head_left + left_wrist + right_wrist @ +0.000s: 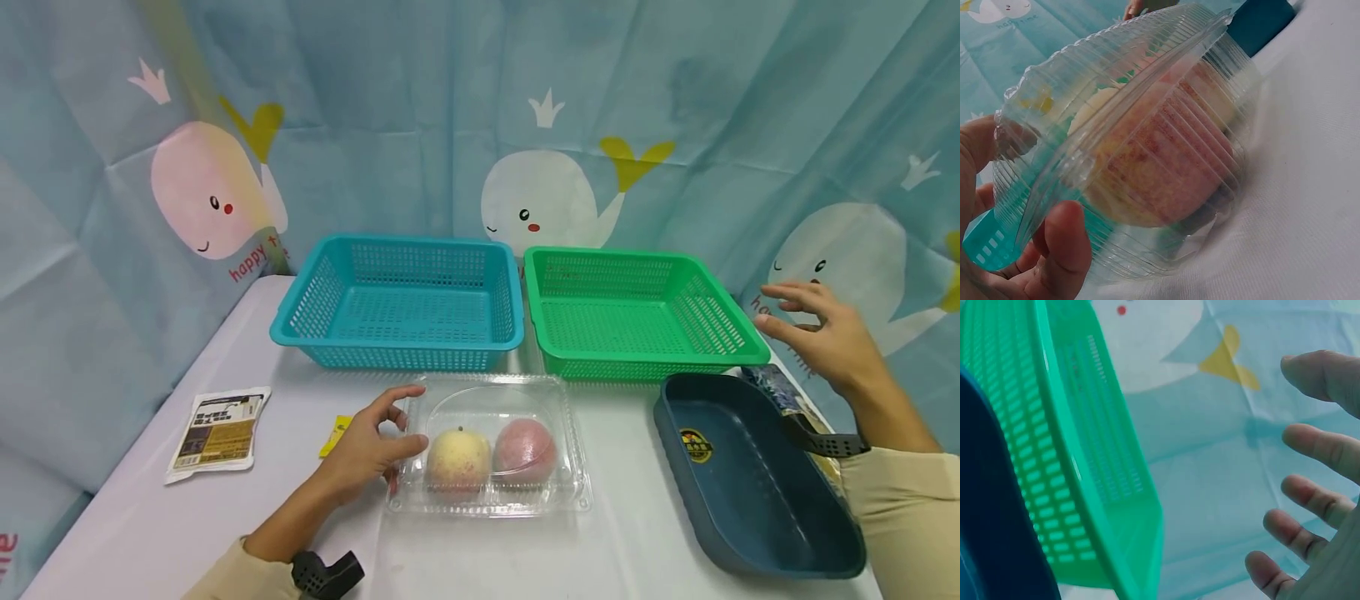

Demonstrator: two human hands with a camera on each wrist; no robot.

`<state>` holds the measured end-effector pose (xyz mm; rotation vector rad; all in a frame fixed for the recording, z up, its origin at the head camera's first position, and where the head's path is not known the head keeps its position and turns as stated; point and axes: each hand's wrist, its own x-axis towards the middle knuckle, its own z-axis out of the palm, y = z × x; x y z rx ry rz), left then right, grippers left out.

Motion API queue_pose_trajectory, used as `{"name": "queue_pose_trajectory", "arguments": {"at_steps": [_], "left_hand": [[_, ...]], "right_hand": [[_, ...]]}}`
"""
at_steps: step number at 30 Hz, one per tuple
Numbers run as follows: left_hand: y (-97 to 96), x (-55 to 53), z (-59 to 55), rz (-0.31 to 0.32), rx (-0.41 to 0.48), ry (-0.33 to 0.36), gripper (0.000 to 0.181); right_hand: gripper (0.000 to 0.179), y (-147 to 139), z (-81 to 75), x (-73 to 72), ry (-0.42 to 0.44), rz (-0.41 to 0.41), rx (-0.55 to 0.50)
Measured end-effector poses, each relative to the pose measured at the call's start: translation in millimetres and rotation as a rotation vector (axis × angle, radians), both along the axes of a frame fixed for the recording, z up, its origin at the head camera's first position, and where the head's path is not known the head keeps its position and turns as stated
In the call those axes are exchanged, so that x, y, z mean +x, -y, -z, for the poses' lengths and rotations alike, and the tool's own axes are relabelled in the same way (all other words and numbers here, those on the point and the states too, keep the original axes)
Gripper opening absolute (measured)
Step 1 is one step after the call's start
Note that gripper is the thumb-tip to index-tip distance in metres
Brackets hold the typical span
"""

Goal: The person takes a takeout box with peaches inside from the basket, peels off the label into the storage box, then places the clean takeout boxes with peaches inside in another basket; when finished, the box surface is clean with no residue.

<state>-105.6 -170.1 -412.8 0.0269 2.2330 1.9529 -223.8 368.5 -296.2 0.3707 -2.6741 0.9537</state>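
A clear plastic clamshell box point(491, 400) with its lid down stands on the table, a pale yellow peach point(459, 457) and a pink peach point(525, 450) inside. My left hand point(367, 442) grips the box's left side, its thumb over the lid's edge. Up close in the left wrist view, one peach point(1166, 162) shows through the ribbed plastic. My right hand point(821, 333) is raised in the air beyond the dark blue basin point(757, 475), near the right end of the green basket point(645, 321). Its fingers point(1310, 440) are spread apart and hold nothing.
Left of the green basket sits a blue basket point(412, 312). A flat printed packet point(221, 433) lies at the left, and a small yellow packet point(336, 435) is partly behind my left hand. Another packet point(776, 387) lies partly hidden behind the basin. A curtain point(420, 108) hangs behind the table.
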Motion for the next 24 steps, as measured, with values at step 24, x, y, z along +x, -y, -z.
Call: {"name": "queue_pose_trajectory", "arguments": {"at_steps": [24], "left_hand": [[1.0,-1.0,11.4,0.052,0.096,-0.031,0.065]], "right_hand": [[0.071,-18,39.5,-27.8,0.375,-0.068,0.244]]}}
